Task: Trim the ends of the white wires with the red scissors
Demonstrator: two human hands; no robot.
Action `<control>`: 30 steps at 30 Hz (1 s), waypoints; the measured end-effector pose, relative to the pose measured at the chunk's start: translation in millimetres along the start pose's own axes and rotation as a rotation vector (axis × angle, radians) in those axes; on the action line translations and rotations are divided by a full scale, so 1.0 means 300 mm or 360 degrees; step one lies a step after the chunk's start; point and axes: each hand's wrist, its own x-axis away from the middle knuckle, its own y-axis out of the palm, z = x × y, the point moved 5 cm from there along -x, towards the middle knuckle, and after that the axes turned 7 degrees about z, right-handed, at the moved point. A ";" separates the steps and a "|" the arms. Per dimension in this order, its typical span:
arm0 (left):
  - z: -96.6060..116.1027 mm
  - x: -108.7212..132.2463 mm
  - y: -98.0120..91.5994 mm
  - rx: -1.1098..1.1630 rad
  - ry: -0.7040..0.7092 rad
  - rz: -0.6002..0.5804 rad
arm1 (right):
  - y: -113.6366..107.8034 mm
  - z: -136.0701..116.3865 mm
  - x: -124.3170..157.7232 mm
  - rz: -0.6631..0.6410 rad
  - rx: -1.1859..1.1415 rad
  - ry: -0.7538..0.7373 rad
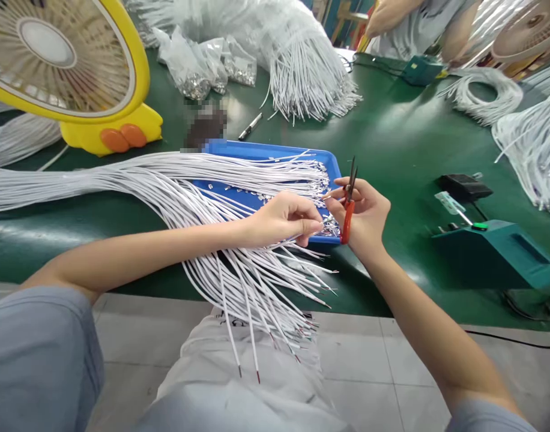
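My left hand (286,221) is closed in a pinch over the blue tray (331,165); whatever is between its fingertips is too small to make out. Red-handled scissors (347,222) sit in my right hand (367,213), their dark blades pointing up and away from me. Its thumb and forefinger come together near a tiny light piece that I cannot name. A large bundle of white cables (135,174) runs in from the left. Some cable ends lie in the tray among small metal parts (331,225); others fan out below my left forearm, over the table edge and my lap.
A yellow fan (142,66) stands at the left. Behind are bags of metal parts (196,78), a pen (250,127) and another cable bundle (302,72). At right sit a green device (495,252), a black box (464,187) and coiled cables (504,96). Another person (405,30) is across the table.
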 end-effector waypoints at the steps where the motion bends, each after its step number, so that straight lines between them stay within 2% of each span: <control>1: 0.019 0.014 0.006 -0.0133 0.0097 0.0039 | -0.006 0.016 -0.010 0.0046 0.0000 0.0029; 2: 0.046 0.032 0.012 -0.0315 0.0247 0.0093 | -0.013 0.031 -0.020 0.0091 -0.0006 0.0053; 4: 0.119 0.083 0.040 -0.0778 0.0700 0.0147 | -0.028 0.061 -0.040 0.0162 -0.0007 0.0093; 6: 0.179 0.142 0.085 -0.1222 0.1111 0.0076 | -0.041 0.087 -0.056 0.0195 0.0044 0.0128; 8: 0.214 0.190 0.125 -0.1456 0.1353 -0.0039 | -0.053 0.107 -0.070 0.0217 0.0122 0.0169; 11: 0.241 0.231 0.160 -0.1484 0.1527 -0.0140 | -0.069 0.129 -0.083 0.0280 0.0163 0.0257; 17: 0.211 0.249 0.191 -0.1487 0.1513 -0.0374 | -0.080 0.157 -0.094 0.0356 0.0130 0.0374; 22: 0.170 0.266 0.221 -0.1458 0.1365 -0.0613 | -0.083 0.175 -0.097 0.0372 0.0093 0.0407; 25: 0.173 0.257 0.232 -0.1322 0.1288 -0.0703 | -0.086 0.183 -0.099 0.0385 0.0073 0.0430; 27: 0.193 0.227 0.206 -0.1249 0.1314 -0.0693 | -0.088 0.188 -0.100 0.0398 0.0059 0.0443; 29: 0.204 0.163 0.133 -0.1365 0.1275 -0.0559 | -0.090 0.190 -0.100 0.0410 0.0046 0.0450; 30: 0.192 0.113 0.074 -0.1554 0.1085 -0.0420 | -0.090 0.190 -0.100 0.0415 0.0041 0.0452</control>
